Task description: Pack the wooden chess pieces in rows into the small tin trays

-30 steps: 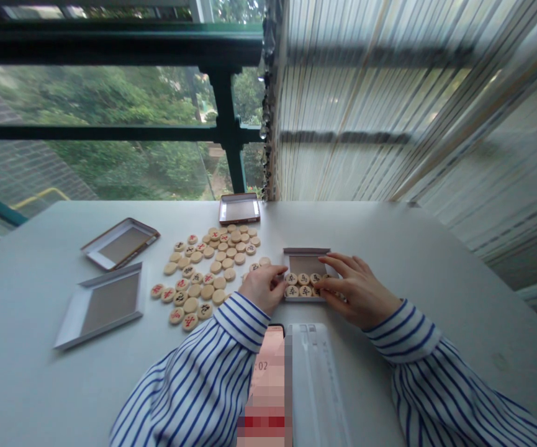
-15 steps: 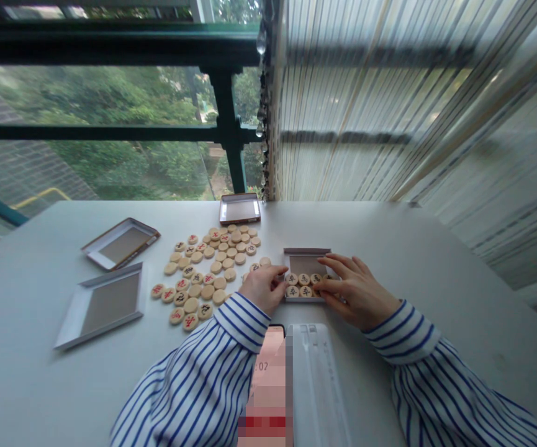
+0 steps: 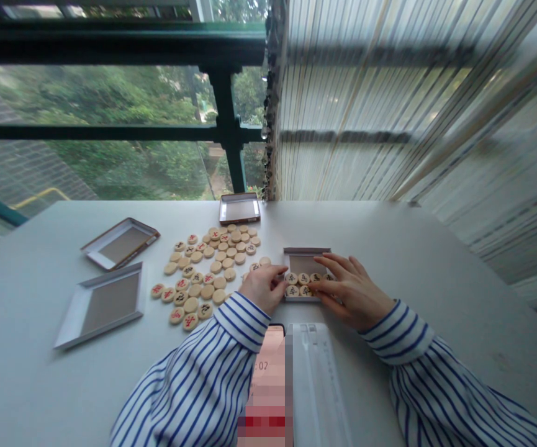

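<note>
My left hand [image 3: 264,287] is closed at the left side of a shallow open box [image 3: 308,251], its fingertips gripping the wall. Two rows of round wooden Chinese chess pieces [image 3: 303,279] with black characters lie face up in the box's near half. My right hand [image 3: 354,292] reaches over the box from the right, fingers bent, the tips on a piece in the near row that they partly cover. One of its other fingers extends toward the far edge. Left of my left hand spreads a loose heap of Chinese chess pieces [image 3: 207,292], some face down, others showing red or black characters.
An open white box part [image 3: 70,313] and a brown-edged lid [image 3: 154,234] lie on the left. Another lid [image 3: 239,221] sits at the table's far edge. A phone [image 3: 268,372] and a translucent white case [image 3: 319,379] are in front of me. Windows and a string curtain stand beyond.
My right hand has shifted slightly left, its fingertips moving along the near row of pieces. My left hand stays at the box's left side.
</note>
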`<action>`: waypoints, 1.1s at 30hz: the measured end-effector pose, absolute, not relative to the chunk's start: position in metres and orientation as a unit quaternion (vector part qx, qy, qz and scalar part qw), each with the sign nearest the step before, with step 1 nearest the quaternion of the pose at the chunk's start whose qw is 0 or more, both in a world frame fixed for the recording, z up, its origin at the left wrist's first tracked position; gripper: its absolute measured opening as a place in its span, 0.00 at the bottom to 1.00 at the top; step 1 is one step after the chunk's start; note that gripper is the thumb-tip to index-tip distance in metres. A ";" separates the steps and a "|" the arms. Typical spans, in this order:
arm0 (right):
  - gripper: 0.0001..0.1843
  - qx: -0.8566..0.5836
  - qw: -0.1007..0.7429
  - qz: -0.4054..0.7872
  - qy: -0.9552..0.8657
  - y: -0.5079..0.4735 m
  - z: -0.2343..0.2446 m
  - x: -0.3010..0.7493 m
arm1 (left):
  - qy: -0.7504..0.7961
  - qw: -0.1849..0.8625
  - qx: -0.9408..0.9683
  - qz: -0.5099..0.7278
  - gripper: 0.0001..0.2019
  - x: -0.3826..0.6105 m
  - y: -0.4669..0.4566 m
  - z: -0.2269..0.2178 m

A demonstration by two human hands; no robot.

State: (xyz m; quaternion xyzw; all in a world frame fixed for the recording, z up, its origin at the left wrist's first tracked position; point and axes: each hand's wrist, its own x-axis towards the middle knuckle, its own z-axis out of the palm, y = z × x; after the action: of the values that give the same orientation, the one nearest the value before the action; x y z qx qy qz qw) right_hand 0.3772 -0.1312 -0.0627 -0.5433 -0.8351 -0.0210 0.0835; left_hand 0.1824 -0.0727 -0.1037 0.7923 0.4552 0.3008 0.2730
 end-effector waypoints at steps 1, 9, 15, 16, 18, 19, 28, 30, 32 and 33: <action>0.13 -0.544 0.079 -0.019 -0.835 -0.131 -0.062 0.377 | 0.455 0.273 0.793 0.301 0.14 0.182 -0.073 -0.104; 0.14 -0.545 0.073 -0.011 -0.835 -0.131 -0.062 0.378 | 0.464 0.270 0.791 0.292 0.14 0.183 -0.073 -0.102; 0.14 -0.537 0.081 -0.016 -0.840 -0.131 -0.062 0.378 | 0.462 0.272 0.793 0.290 0.13 0.183 -0.074 -0.100; 0.14 -0.537 0.081 -0.015 -0.840 -0.131 -0.062 0.378 | 0.461 0.274 0.793 0.289 0.13 0.183 -0.074 -0.099; 0.14 -0.540 0.080 -0.013 -0.838 -0.131 -0.062 0.377 | 0.462 0.276 0.793 0.287 0.13 0.183 -0.074 -0.099; 0.13 -0.541 0.079 -0.011 -0.837 -0.131 -0.062 0.377 | 0.462 0.276 0.793 0.286 0.14 0.183 -0.074 -0.099; 0.13 -0.540 0.078 -0.007 -0.838 -0.132 -0.061 0.378 | 0.464 0.272 0.792 0.289 0.14 0.183 -0.073 -0.101; 0.13 -0.539 0.078 -0.007 -0.839 -0.132 -0.061 0.377 | 0.463 0.272 0.793 0.289 0.14 0.183 -0.073 -0.101; 0.13 -0.540 0.081 -0.011 -0.838 -0.132 -0.061 0.377 | 0.462 0.272 0.794 0.287 0.14 0.182 -0.073 -0.100; 0.13 -0.540 0.083 -0.015 -0.837 -0.132 -0.062 0.378 | 0.461 0.272 0.795 0.285 0.14 0.182 -0.073 -0.100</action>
State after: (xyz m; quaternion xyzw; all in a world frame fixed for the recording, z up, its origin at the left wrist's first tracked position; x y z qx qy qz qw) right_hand 0.3778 -0.1320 -0.0616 -0.5401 -0.8374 -0.0149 0.0830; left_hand 0.1824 -0.0729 -0.0999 0.7949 0.4613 0.2853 0.2719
